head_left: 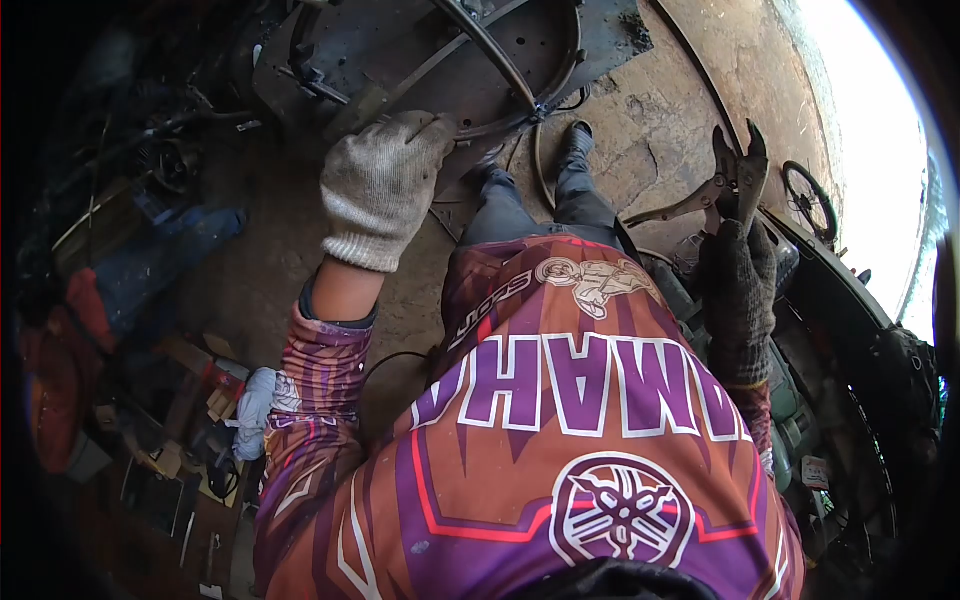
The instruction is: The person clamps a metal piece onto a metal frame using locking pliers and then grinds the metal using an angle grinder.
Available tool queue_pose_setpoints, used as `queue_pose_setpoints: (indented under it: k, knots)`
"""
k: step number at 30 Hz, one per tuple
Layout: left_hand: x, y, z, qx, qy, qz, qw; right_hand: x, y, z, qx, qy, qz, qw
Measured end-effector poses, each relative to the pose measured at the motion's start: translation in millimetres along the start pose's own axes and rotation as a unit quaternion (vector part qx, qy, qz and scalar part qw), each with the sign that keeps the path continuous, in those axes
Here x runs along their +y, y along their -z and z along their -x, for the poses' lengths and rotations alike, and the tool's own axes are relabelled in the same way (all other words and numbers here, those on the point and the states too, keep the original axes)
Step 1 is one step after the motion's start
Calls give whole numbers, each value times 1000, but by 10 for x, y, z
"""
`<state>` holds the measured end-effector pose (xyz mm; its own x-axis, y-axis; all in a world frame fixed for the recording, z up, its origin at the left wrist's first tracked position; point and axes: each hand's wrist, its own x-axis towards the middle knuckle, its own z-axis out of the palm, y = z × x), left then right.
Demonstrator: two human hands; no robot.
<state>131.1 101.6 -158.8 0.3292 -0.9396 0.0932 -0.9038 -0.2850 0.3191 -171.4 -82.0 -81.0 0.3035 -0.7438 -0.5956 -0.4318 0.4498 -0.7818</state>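
My left hand [388,190], in a pale knitted glove, is closed at the near edge of the metal work table [610,50]. Its fingers wrap around the near side of a round metal frame [500,127], a ring of bent rod; the fingertips are partly hidden. Out to the right, my right hand [738,290] wears a darker, dirty grey glove. It grips a pair of locking pliers [738,178] by the handle, jaws pointing away from me and apart. The pliers are clear of the ring.
A flat metal bar [440,55] crosses the ring on the table. Cables [541,165] run over the concrete floor by my feet. Boxes and scraps [225,400] lie at the left, near a white cloth [257,412]. A small wheel [810,203] stands at the right.
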Motion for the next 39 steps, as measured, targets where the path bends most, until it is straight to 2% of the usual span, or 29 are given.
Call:
queue_pose_setpoints:
  k: [6, 15, 23, 27, 32, 39]
  knots:
    - [-10, -81, 15, 40, -26, -20, 999, 187, 127, -94, 9, -26, -26, 999]
    - [56, -109, 58, 32, 19, -9, 999, 346, 410, -572, 32, -52, 13, 998]
    - [291, 61, 27, -3, 130, 25, 991, 457, 707, -1414, -40, -94, 31, 994]
    - [360, 26, 33, -19, 140, 0, 990, 380, 852, -1810, -77, -93, 53, 991]
    - [451, -97, 57, 16, 167, -44, 985, 421, 1074, -2153, -91, -74, 74, 990]
    - [492, -92, 40, 32, 153, -90, 984, 214, 1030, -2150, -132, -63, 25, 989]
